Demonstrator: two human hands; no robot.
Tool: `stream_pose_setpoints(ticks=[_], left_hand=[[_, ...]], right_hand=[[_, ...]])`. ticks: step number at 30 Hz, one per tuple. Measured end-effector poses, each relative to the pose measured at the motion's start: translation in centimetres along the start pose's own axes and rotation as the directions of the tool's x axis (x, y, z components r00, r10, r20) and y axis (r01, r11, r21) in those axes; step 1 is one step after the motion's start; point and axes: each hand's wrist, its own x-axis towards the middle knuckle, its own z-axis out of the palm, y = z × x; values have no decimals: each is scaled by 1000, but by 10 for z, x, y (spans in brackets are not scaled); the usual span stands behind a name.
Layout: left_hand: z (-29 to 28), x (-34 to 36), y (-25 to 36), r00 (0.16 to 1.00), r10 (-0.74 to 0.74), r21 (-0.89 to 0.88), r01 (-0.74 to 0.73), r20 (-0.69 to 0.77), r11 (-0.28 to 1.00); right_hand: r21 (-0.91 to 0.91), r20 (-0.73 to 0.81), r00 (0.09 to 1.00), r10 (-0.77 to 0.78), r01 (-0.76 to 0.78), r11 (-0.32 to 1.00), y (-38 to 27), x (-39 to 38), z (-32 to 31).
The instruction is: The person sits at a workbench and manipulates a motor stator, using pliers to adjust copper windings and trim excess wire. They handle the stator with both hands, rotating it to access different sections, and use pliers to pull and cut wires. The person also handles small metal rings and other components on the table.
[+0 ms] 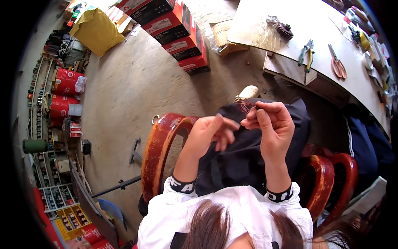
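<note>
A tangle of thin copper-coloured wire [247, 106] is pinched between the thumb and fingers of my right hand [269, 124], held above dark cloth [219, 162] over my lap. Just left of it, lower, my left hand [214, 132] has its fingers loosely bent and apart, with nothing visible in them. The end of a cream shoe [248, 92] shows beyond the cloth. Wooden chair arms [157, 139] flank me on both sides.
A white worktable [277, 16] at right holds yellow-handled pliers [306, 56], orange-handled scissors [336, 64] and clutter. Stacked red-and-black boxes [174, 33] and an open carton [224, 37] stand ahead. Shelving with spools [39, 108], red drums [66, 81] and a metal rod [120, 184] are at left.
</note>
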Motion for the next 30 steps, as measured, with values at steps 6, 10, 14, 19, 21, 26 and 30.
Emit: stream_pose_setpoints(ticks=[6,10,14,19,21,26,30], left_hand=[[17,3,37,675,735,669,-577,69,468],[18,11,47,714,646,764,-568,270,308],[16,12,41,814,566,656,-499,131,566],[16,16,34,826,563,465,-511,31,723],[22,19,32,813,581,326,-544,-23,773],[21,21,27,896,437,-14,-439,-73,898],[33,28,23,868,438,-58,-462,-234,885]], right_hand=[[-178,198,979,51,-15,984,-16,7,-4],[-294,241,969,62,12,956,-22,10,-3],[-298,224,975,-7,75,952,-17,10,0],[-161,232,968,-91,131,978,-7,10,2],[-85,230,965,-128,151,985,-2,9,2],[-2,212,960,-183,188,982,8,12,5],[64,184,953,-242,234,970,22,18,9]])
